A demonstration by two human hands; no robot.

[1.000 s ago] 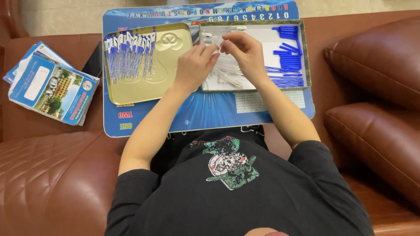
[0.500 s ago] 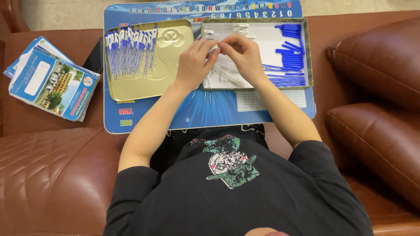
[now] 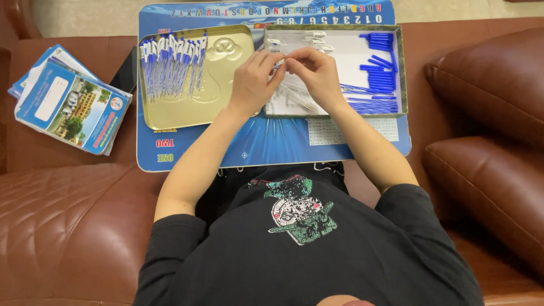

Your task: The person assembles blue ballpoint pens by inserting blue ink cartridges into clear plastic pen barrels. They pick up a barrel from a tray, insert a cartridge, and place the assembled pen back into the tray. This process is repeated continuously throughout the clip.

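Note:
My left hand (image 3: pixel 250 82) and my right hand (image 3: pixel 315 76) meet fingertip to fingertip over the left end of a shallow green-edged box (image 3: pixel 401 68). Between them they pinch a small white and blue pen (image 3: pixel 280 64), mostly hidden by the fingers. The box holds loose blue pen caps (image 3: pixel 379 48), thin blue refills (image 3: pixel 371 102) and a few white pen parts (image 3: pixel 311 38). To the left lies a gold metal tray (image 3: pixel 187 110) with a row of several assembled white and blue pens (image 3: pixel 170 65).
Box and tray rest on a blue printed board (image 3: pixel 266 144) across my lap, on a brown leather sofa (image 3: pixel 62 226). A stack of blue booklets (image 3: pixel 68 105) lies at the left. Sofa cushions (image 3: pixel 487 96) rise at the right.
Both hands stay together over the box's left end, fingers shifting only slightly on the pen. The view has drifted a little.

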